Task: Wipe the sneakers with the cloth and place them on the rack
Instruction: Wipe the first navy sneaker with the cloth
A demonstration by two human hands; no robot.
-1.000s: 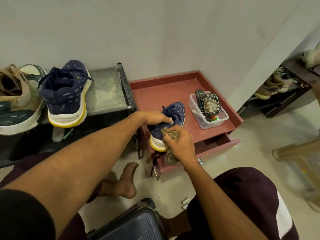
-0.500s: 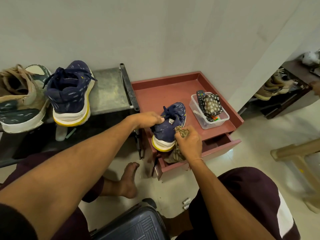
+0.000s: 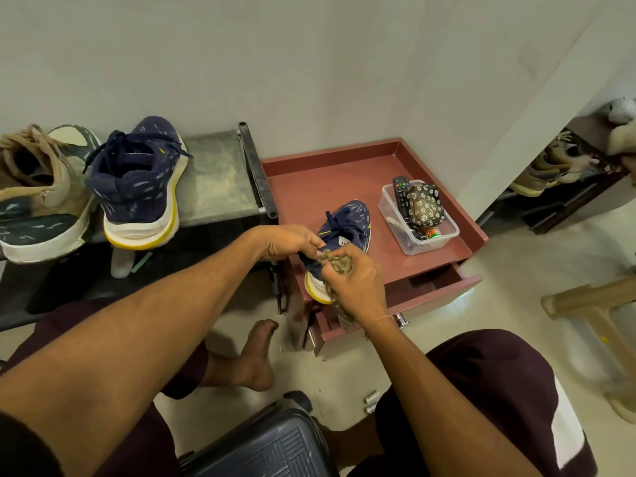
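Note:
A navy sneaker [image 3: 352, 222] with a white and yellow sole stands on the red cabinet top [image 3: 320, 187], heel toward me. My left hand [image 3: 285, 241] grips its heel collar. My right hand [image 3: 354, 278] is closed on a crumpled olive cloth [image 3: 339, 265], pressed against the heel, with the cloth's tail hanging below the sole. The matching navy sneaker [image 3: 141, 184] rests on the grey rack shelf [image 3: 215, 177] at the left, toe toward the wall.
A tan and green sneaker [image 3: 34, 194] sits at the rack's left end. A clear tub [image 3: 418, 218] with a remote and a pouch stands on the cabinet. The cabinet's drawer [image 3: 433, 290] is pulled open. A dark suitcase [image 3: 261, 449] lies by my legs.
My right hand has moved the cloth up over the sneaker's heel, from the sole edge to the collar. My left hand keeps its grip on the heel.

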